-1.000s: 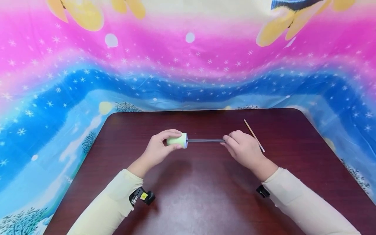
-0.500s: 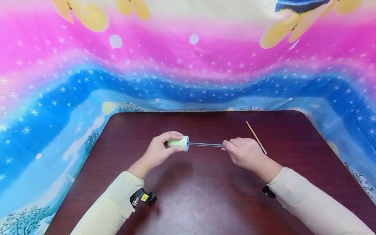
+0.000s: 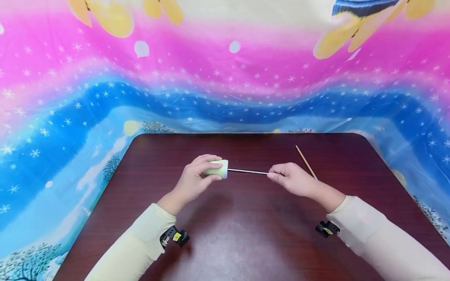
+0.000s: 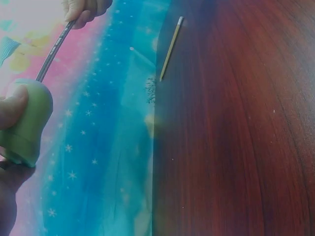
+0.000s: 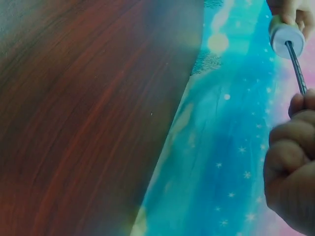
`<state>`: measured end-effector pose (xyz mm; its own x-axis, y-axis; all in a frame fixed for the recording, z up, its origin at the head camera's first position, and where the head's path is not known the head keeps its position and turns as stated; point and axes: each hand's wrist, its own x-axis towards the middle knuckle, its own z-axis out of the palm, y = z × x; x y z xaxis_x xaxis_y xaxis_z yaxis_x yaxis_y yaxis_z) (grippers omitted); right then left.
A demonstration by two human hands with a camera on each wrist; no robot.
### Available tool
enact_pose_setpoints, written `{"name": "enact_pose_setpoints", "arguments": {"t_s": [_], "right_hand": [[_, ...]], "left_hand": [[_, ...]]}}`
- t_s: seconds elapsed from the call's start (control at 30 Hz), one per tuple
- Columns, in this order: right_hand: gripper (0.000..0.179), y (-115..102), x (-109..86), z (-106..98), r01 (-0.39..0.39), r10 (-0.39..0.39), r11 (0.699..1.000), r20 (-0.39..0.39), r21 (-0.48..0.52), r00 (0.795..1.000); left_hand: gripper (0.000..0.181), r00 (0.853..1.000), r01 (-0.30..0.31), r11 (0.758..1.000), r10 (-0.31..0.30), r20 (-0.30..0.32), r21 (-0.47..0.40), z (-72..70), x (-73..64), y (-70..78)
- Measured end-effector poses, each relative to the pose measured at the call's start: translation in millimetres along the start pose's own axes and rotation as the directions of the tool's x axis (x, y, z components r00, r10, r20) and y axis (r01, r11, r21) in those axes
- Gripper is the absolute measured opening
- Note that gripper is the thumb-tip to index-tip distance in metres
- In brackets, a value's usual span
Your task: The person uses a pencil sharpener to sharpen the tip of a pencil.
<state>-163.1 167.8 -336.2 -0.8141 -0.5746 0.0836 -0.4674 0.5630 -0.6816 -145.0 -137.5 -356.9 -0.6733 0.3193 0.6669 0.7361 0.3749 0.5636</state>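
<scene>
My left hand [image 3: 195,175] grips a light green, barrel-shaped pencil sharpener [image 3: 219,169] above the table. Its whitish end faces right, and a dark pencil [image 3: 247,171] sticks out of the hole there, as the right wrist view shows. At the other end of that pencil, my right hand [image 3: 293,179] pinches it between thumb and curled fingers. The left wrist view shows printing along the dark pencil [image 4: 55,51]. Its tip is hidden inside the sharpener.
A wood-coloured pencil [image 3: 306,162] lies on the dark red-brown table [image 3: 225,234], behind the right hand, which hides its near end. A patterned pink and blue cloth [image 3: 225,78] surrounds the table's back and sides.
The right hand has turned at the wrist while holding the dark pencil, its thumb now in plain view. The left hand keeps its hold on the sharpener, which has tilted a little.
</scene>
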Motion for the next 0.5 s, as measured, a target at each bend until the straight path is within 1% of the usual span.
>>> {"name": "enact_pose_setpoints", "arguments": {"t_s": [0.03,0.07,0.1,0.13,0.17,0.2,0.23,0.3,0.33,0.37,0.4,0.43,0.47,0.5], "right_hand": [[0.02,1.2,0.3,-1.0,-0.045,0.041,0.996,0.042,0.075,0.998],[0.022,2.5,0.7,-1.8,-0.089,0.078,0.986,0.082,0.138,0.994],[0.023,4.0,1.1,-2.3,-0.131,0.111,0.974,0.116,0.183,0.987],[0.024,5.1,1.6,-2.6,-0.163,0.136,0.964,0.139,0.21,0.981],[0.023,6.4,1.9,-2.8,-0.189,0.156,0.956,0.156,0.225,0.975],[0.023,7.1,2.2,-3.1,-0.198,0.165,0.956,0.162,0.217,0.973],[0.023,7.7,2.6,-3.3,-0.188,0.162,0.967,0.15,0.174,0.975],[0.022,7.7,3.3,-2.9,-0.12,0.118,0.993,0.074,0.017,0.99],[0.024,7.6,3.2,-2.5,-0.083,0.085,0.995,0.028,-0.062,0.996],[0.028,7.7,2.9,-2.0,-0.045,0.042,0.989,-0.02,-0.14,0.999],[0.032,7.7,2.3,-1.3,-0.008,-0.009,0.975,-0.075,-0.222,0.997],[0.035,8.0,1.6,-0.3,0.025,-0.064,0.955,-0.123,-0.295,0.99],[0.037,8.7,0.6,0.8,0.067,-0.139,0.93,-0.176,-0.362,0.975],[0.037,9.9,-0.1,1.9,0.115,-0.221,0.904,-0.219,-0.413,0.95]], "left_hand": [[0.035,0.999,-0.033,0.999,0.033,-0.002,0.02,1.0,0.2,0.0],[0.035,0.998,-0.064,0.997,0.064,-0.001,0.039,1.9,0.4,-0.2],[0.034,0.996,-0.089,0.995,0.089,0.0,0.054,2.8,0.6,-0.3],[0.034,0.995,-0.104,0.992,0.104,0.003,0.066,3.3,0.8,-0.1],[0.034,0.994,-0.105,0.992,0.105,0.006,0.068,3.7,1.1,0.0],[0.035,0.995,-0.096,0.993,0.096,0.011,0.069,3.9,1.4,0.1],[0.035,0.997,-0.079,0.995,0.078,0.015,0.067,4.1,1.8,0.1],[0.035,1.0,-0.021,0.998,0.02,0.019,0.057,3.8,2.8,-0.5],[0.036,1.0,0.016,0.999,-0.017,0.02,0.047,3.3,3.4,-0.7],[0.036,0.998,0.051,0.998,-0.052,0.018,0.032,3.3,4.1,-1.1],[0.036,0.996,0.091,0.996,-0.091,0.016,0.017,2.8,4.8,-0.9],[0.037,0.991,0.13,0.991,-0.13,0.016,-0.003,2.3,5.5,-0.8],[0.037,0.985,0.172,0.985,-0.172,0.016,-0.028,1.6,6.2,-0.2],[0.037,0.977,0.211,0.976,-0.211,0.017,-0.054,0.8,6.9,0.5]]}}
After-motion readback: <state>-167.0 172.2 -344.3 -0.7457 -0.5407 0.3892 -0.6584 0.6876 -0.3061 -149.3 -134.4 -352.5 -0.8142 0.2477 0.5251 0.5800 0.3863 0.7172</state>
